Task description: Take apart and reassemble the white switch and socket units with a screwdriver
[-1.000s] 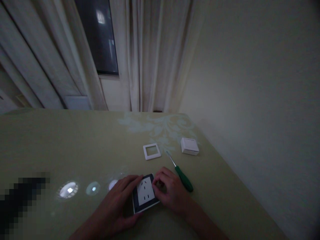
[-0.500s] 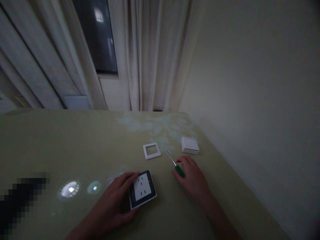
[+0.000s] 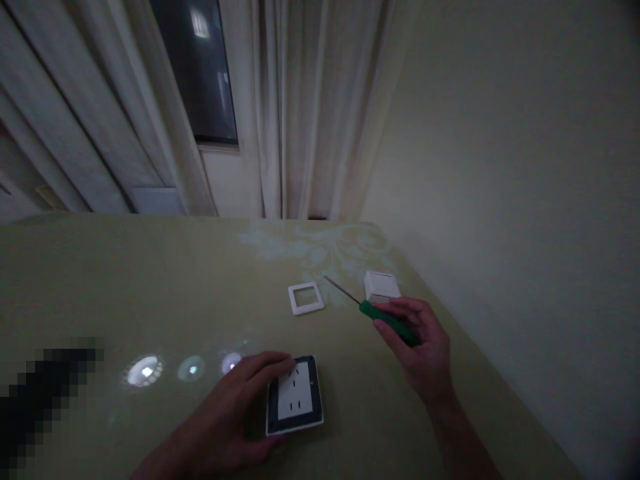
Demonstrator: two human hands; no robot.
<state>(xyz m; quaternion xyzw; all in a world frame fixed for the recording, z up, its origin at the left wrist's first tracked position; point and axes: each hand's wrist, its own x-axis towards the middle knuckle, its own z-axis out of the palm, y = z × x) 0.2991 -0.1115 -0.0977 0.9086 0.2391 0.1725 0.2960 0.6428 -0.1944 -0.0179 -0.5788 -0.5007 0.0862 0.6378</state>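
Note:
A wall socket (image 3: 294, 397) with a white face and dark frame lies on the greenish table (image 3: 150, 293) near its front. My left hand (image 3: 235, 413) grips the socket's left side, fingers curled over its top edge. My right hand (image 3: 423, 350) is closed around the green handle of a screwdriver (image 3: 373, 309), lifted off the table, its thin metal shaft pointing up and left. A white square frame (image 3: 306, 298) lies beyond the socket. A white switch (image 3: 381, 287) sits just behind the screwdriver.
The table's right edge runs along a plain wall (image 3: 525, 167). Curtains (image 3: 310, 107) and a dark window (image 3: 200, 67) stand behind the table. Bright light spots (image 3: 145, 371) reflect on the tabletop at the left.
My right hand left the socket, reached the screwdriver lying on the table, and has picked it up. My left hand stayed on the socket, which turned slightly.

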